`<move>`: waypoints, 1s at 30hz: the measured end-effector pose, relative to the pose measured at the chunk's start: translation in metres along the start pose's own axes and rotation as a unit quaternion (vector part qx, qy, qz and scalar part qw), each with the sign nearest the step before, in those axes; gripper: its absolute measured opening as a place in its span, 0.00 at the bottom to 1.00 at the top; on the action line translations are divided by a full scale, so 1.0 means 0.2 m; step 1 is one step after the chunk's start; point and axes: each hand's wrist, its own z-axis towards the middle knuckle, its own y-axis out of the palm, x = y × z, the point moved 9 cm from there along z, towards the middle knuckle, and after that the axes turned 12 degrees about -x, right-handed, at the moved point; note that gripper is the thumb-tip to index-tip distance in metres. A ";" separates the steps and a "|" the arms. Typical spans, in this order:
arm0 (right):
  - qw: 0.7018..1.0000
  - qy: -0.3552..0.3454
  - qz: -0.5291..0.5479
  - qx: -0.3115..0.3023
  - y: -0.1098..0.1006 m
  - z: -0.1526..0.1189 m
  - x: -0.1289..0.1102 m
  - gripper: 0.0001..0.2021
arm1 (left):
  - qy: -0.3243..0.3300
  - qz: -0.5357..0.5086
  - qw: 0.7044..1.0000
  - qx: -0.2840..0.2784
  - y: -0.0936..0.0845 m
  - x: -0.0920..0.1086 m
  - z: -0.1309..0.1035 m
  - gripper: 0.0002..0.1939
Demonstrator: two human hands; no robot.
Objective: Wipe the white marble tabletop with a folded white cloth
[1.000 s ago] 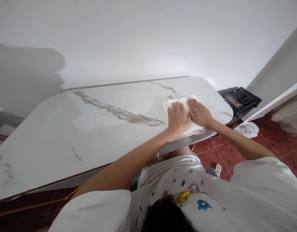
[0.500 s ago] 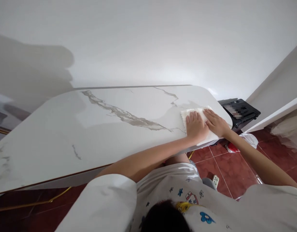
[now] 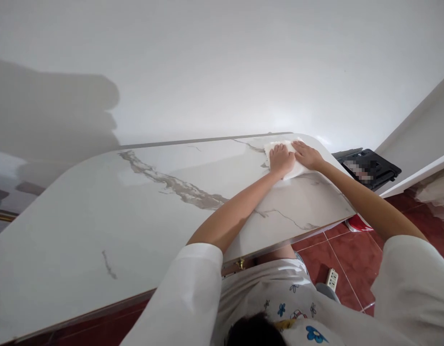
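Note:
A white cloth (image 3: 296, 169) lies on the white marble-patterned tabletop (image 3: 153, 240), near its far right corner. My left hand (image 3: 281, 161) rests on the left part of the cloth, palm down, with the fingers spread and slightly bent. Beside it, my right hand (image 3: 307, 155) presses flat on the cloth's upper right part, fingers stretched out to the left. The two hands nearly touch at the thumb side. Both palms are hidden, and parts of the cloth are covered by the hands.
A pale wall (image 3: 214, 72) stands right behind the table's far edge. Past the right end sits a black case (image 3: 378, 166). On the red tiled floor (image 3: 351, 259) are a power strip (image 3: 332, 278) and a red-and-white object (image 3: 359, 223). My body is close to the near edge.
Both hands and the cloth have moved away from the near edge, toward the wall and slightly left. The near right part of the tabletop is now uncovered. The view has shifted a little.

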 end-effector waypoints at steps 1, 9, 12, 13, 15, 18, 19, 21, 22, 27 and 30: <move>1.000 0.000 0.002 -0.002 0.00 0.06 0.01 0.27 | 0.002 0.004 1.000 0.006 -0.01 -0.03 0.05 0.24; 1.000 -0.014 0.012 -0.005 0.01 0.43 0.04 0.28 | 0.008 0.025 0.998 0.056 -0.09 -0.18 0.33 0.22; 1.000 -0.004 0.010 -0.011 0.01 0.50 0.06 0.29 | 0.009 0.021 0.998 0.063 -0.10 -0.20 0.39 0.21; 1.000 0.000 0.010 -0.012 0.01 0.51 0.06 0.29 | 0.010 0.022 0.998 0.064 -0.11 -0.21 0.41 0.21; 1.000 0.004 0.014 -0.011 0.01 0.54 0.07 0.28 | 0.009 0.025 0.997 0.067 -0.12 -0.21 0.42 0.20; 1.000 0.000 0.027 -0.004 0.01 0.56 0.08 0.28 | 0.002 0.037 0.997 0.072 -0.12 -0.21 0.44 0.20; 1.000 -0.004 0.030 -0.002 0.01 0.57 0.08 0.28 | 0.002 0.043 0.997 0.071 -0.12 -0.21 0.44 0.20; 0.999 -0.011 0.031 0.003 0.01 0.56 0.08 0.27 | 0.001 0.054 0.996 0.068 -0.12 -0.20 0.43 0.21; 0.999 -0.015 0.031 0.004 0.01 0.55 0.07 0.27 | 0.001 0.059 0.996 0.065 -0.12 -0.19 0.43 0.21; 1.000 -0.013 0.025 -0.013 0.01 0.41 0.03 0.27 | -0.004 0.079 0.996 0.048 -0.07 -0.15 0.33 0.24; 0.999 -0.021 0.021 -0.020 0.02 0.29 0.00 0.28 | -0.005 0.082 0.996 0.037 -0.04 -0.10 0.21 0.25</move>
